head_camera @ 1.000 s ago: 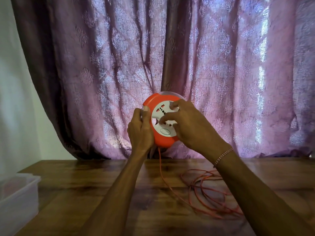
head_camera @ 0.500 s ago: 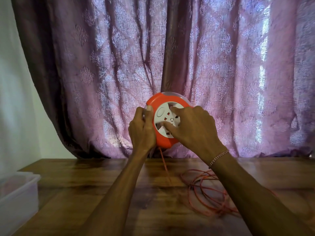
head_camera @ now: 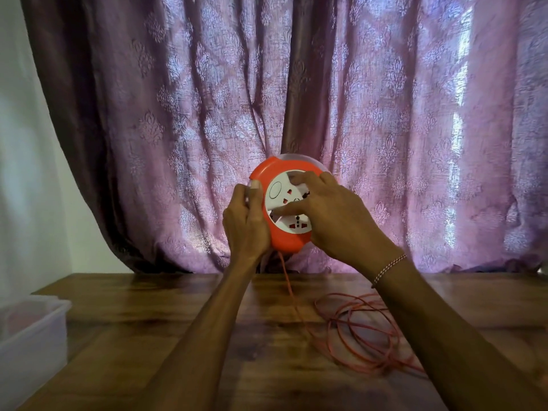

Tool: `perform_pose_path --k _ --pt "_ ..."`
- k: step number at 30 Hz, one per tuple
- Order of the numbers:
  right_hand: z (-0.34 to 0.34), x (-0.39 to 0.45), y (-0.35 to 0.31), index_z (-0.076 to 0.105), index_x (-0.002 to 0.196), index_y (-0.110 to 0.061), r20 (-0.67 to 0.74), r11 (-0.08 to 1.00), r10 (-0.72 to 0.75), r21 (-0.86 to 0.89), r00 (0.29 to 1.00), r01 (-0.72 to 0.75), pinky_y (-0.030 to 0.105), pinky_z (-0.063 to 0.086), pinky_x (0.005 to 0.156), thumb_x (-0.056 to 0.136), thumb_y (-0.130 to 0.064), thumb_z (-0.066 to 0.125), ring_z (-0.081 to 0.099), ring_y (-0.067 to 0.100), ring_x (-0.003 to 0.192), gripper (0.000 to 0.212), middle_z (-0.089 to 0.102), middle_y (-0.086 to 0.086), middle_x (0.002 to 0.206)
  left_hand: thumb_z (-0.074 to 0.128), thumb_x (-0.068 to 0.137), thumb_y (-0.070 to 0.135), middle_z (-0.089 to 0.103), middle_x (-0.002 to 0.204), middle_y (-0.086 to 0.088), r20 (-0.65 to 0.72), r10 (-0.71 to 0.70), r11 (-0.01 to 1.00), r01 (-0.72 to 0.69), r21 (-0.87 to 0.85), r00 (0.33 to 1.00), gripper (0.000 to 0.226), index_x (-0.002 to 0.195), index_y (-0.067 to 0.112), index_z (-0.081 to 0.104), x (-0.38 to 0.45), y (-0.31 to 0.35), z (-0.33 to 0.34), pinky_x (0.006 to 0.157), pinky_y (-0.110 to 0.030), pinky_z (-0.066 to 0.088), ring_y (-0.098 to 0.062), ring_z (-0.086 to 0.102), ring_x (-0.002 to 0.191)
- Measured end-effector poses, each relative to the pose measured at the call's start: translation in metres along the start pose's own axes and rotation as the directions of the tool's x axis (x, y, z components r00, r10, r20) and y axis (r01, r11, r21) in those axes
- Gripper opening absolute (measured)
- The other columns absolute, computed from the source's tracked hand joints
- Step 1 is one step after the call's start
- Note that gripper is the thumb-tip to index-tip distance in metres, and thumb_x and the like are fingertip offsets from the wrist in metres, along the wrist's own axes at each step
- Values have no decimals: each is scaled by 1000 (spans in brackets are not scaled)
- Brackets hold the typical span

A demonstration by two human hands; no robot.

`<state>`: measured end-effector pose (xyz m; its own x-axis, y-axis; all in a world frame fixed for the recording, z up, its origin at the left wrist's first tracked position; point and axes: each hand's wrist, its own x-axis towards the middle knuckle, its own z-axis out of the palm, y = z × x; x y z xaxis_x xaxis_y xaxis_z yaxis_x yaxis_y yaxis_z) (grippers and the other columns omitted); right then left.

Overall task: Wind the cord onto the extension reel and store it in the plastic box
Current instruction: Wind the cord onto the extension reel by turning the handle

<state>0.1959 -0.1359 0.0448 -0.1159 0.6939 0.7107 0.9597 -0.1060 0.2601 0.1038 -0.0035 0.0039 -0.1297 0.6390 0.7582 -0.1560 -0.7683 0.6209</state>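
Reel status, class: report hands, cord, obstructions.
Left hand grips reel rim; right hand fingers on white face. Cord mostly loose on table. Nothing blocking.

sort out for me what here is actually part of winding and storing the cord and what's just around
Part of the job:
- orange reel, held up by left hand
- right hand, fingers on the reel's white face
- loose orange cord on the table
- plastic box, far left

Just around:
- wooden table
- purple curtain
- wrist bracelet
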Motion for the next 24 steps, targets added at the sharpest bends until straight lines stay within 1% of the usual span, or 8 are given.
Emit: perform_pose_path --k 3,6,10,12,17,20,22,24 --pt "1 0 1 66 115 -50 -97 1000 9 -20 995 -11 41 45 79 74 -22 75 43 27 124 50 50 2 135 40 92 69 69 76 -7 6 -9 1000 10 -17 1000 61 80 11 55 -3 2 2 74 -59 54 -33 66 77" --pt "6 -1 2 59 123 -54 -143 996 76 -34 987 -82 39 46 78 76 -32 70 52 27 113 53 53 4 126 42 99 59 59 63 14 7 14 1000 -15 27 1000 46 69 24 44 -3 3 1 64 -49 48 -11 50 61" --pt "13 0 1 52 133 -45 -214 951 306 109 928 -288 39 50 72 74 -68 59 63 32 99 63 70 3 111 43 102 52 58 61 13 7 24 999 -24 29 1000 43 69 25 42 -4 3 3 58 -36 42 -3 50 57" --pt "15 1 1 54 133 -36 -249 944 326 144 912 -298 38 51 69 79 -72 53 64 34 95 65 72 6 109 43 102 51 56 62 7 0 34 999 -34 38 999 43 69 24 42 -4 4 3 61 -40 46 -8 51 61" --pt "6 2 1 59 127 -29 -263 961 275 109 925 -255 41 53 71 85 -62 55 64 30 95 54 72 3 102 40 99 57 57 67 1 5 6 1000 -6 18 1000 46 71 21 44 -2 2 2 69 -55 51 -28 56 69" --pt "0 2 7 66 112 -27 -234 984 149 132 961 -120 42 54 70 87 -25 63 49 25 109 25 61 1 117 39 98 59 55 64 5 -2 15 1000 -15 27 1000 45 71 23 45 0 2 2 73 -58 50 -23 51 67" --pt "0 2 11 67 110 -33 -122 988 57 153 991 -38 40 53 74 82 -10 62 39 24 120 36 52 2 129 38 97 62 54 64 6 -8 10 1000 -10 29 1000 47 72 22 45 0 2 1 74 -58 49 -23 50 68" --pt "-2 0 11 64 117 -42 -21 988 20 153 1000 -17 39 49 79 80 -10 60 31 24 129 48 44 3 138 38 95 65 56 67 3 -7 3 1000 -3 21 1000 50 73 20 45 -1 1 1 76 -59 50 -30 54 72"
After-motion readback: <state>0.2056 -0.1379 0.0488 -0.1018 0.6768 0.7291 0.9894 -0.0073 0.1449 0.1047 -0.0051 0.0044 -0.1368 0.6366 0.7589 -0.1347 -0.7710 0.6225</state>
